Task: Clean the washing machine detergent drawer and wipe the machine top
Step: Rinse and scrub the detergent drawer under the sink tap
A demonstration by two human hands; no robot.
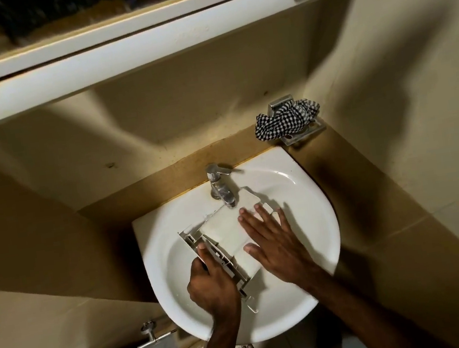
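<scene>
My left hand clamps the light, stiff, wet-slick detergent drawer by its ribbed lower-left front, my right hand lying flat and open on it.

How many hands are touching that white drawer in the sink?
2. The left hand grips the drawer at its near-left end; the right hand lies flat and open on top, nearer the tap.
</scene>
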